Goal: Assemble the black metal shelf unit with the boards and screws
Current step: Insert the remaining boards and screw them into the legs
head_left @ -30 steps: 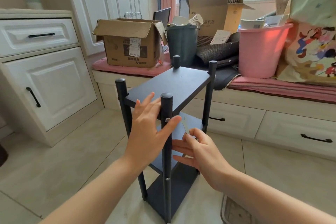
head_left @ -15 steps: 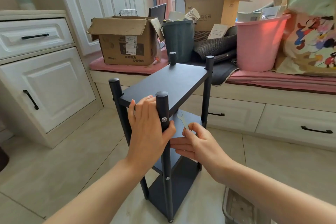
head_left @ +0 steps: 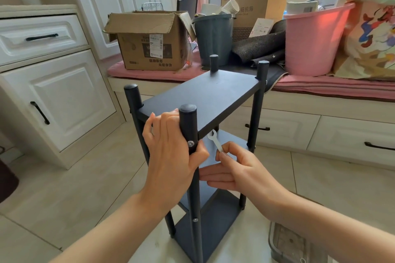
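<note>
tightening is the step in hand, judging by what you hold: your left hand (head_left: pixel 171 151) is wrapped around the near post (head_left: pixel 188 126) of the shelf unit (head_left: pixel 205 96), thumb just beside the screw (head_left: pixel 190 143), while your right hand (head_left: pixel 239 168) pinches a small flat wrench (head_left: pixel 215 140) close by. next you'll need to seat the wrench on that screw and keep the post steady. the unit stands upright on the tiled floor (head_left: pixel 81 177) in front of you, three dark boards between four black posts, looking nearly complete.
</note>
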Available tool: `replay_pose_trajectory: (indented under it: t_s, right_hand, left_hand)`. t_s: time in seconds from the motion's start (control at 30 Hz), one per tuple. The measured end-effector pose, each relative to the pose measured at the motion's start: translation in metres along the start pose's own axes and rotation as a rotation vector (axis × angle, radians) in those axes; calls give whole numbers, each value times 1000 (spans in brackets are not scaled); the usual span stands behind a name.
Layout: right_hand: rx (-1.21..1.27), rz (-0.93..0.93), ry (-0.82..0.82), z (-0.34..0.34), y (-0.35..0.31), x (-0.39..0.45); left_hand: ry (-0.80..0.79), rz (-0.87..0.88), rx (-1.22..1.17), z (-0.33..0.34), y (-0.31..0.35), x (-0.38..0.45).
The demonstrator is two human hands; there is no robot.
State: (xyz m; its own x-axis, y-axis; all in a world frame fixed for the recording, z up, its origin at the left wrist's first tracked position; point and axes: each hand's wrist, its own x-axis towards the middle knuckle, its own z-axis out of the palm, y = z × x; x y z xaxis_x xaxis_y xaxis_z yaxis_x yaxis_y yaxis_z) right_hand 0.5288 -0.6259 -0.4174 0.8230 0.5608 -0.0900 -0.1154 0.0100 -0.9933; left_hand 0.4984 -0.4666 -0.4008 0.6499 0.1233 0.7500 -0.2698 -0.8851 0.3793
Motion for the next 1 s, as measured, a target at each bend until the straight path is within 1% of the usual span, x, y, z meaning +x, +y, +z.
replay_pose_trajectory:
  t_s: [0.13,0.4,0.57,0.63,0.73,0.77,0.8,0.87,0.93,1.0]
  right_hand:
    - [-29,-34,-3,7,0,10]
    - [29,-58,-43,19,0,36]
    - [59,-43,-13,27,-1,46]
    - [55,-41,-9,30,-1,48]
    - [57,-38,-22,35,1,50]
    - [63,-35,-25,37,3,50]
    - [65,-33,-24,37,4,50]
    - [62,-34,-5,37,8,51]
    - [85,-28,10,34,9,52]
    - [121,-18,20,31,9,53]
  left_hand:
    - [-12,-28,0,-3,-9,11]
    - [-49,-176,-112,-7,-39,32]
    - [-35,-192,-109,-9,-49,36]
    - [-11,-216,-62,-11,-53,37]
    - [83,-266,96,-14,-57,33]
    - [91,-298,100,-15,-57,31]
    - [77,-339,69,-15,-56,29]
    - [8,-419,-66,-12,-53,24]
    - [-62,-465,-302,-8,-48,22]
    - [-101,-472,-532,-6,-45,22]
